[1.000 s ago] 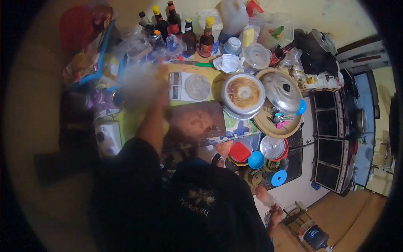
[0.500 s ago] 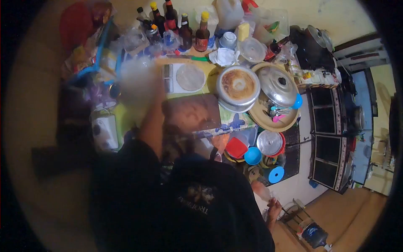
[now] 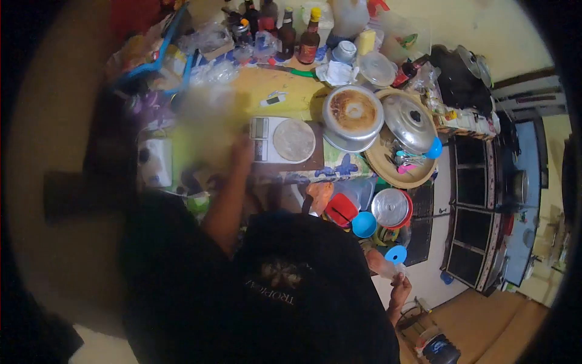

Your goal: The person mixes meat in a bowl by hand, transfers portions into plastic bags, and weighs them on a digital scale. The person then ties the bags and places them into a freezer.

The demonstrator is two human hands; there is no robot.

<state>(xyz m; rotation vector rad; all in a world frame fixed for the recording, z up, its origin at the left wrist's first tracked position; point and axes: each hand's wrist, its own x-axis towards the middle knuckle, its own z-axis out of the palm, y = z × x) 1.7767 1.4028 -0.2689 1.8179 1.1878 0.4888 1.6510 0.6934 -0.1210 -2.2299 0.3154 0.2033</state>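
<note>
A white kitchen scale (image 3: 260,151) with a round pale plate (image 3: 294,140) lies on a brown board (image 3: 314,159) near the table's front edge. My left hand (image 3: 242,150) grips the scale's left side; blur and a hazy smudge partly hide its fingers. Just beyond the scale is a small white device (image 3: 273,101) with a dark display. Low at the right, away from the table, my right hand (image 3: 399,290) is closed on a clear plastic bag (image 3: 388,270). Something pinkish shows at the bag, too unclear to name.
A lidded pot (image 3: 353,115) and a round tray (image 3: 397,173) with a metal lid and spoons stand right of the scale. Behind are a green-handled knife (image 3: 297,71) and several bottles (image 3: 309,42). Bowls (image 3: 364,224) sit below the table edge.
The scale has come toward my body with my left hand, from behind the board onto it. The small white device now shows. My right hand still holds the bag. The view has shifted slightly.
</note>
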